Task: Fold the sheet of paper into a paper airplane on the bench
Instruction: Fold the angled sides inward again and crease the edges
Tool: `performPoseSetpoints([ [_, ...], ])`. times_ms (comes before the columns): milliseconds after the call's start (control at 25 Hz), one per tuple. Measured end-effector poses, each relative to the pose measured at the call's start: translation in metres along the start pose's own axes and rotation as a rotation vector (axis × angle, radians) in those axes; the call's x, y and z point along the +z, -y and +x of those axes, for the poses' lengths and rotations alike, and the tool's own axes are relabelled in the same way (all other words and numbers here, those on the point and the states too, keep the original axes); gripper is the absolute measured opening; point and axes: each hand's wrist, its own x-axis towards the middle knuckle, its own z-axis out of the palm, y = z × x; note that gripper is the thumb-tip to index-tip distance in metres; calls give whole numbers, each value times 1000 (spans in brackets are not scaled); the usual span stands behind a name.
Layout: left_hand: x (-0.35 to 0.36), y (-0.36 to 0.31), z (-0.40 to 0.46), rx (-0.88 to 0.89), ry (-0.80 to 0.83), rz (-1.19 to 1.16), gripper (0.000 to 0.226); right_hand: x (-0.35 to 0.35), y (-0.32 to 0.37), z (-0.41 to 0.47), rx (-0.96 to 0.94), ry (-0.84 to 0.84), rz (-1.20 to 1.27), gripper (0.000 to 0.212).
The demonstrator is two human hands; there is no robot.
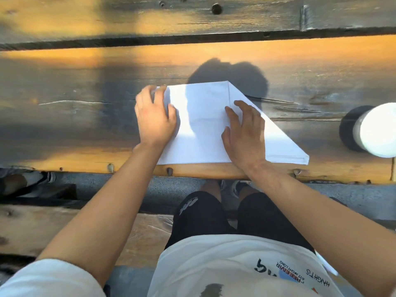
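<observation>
A white sheet of paper [201, 125] lies flat on the wooden bench [85, 116], close to its near edge. Its right side is folded into a long slanted flap that runs down to a corner at the lower right. My left hand [153, 118] rests on the paper's left edge, with fingers curled around the far left corner. My right hand [244, 136] lies palm down on the folded flap, fingers spread and pointing away from me. Both hands press the paper onto the plank.
A white round object on a dark base [372, 129] stands on the bench at the right. A dark gap [192, 39] separates this plank from the far one. Below the bench edge are my knees in black shorts [214, 213] and a lower plank.
</observation>
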Motion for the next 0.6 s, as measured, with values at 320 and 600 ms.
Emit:
performPoseSetpoints([
  [320,-20,26,26,-236,164,41,52,2,17,75,62,99,181,37],
  [600,-20,37,40,-288,139,-127,33,-15,6,107,303,116,307,40],
])
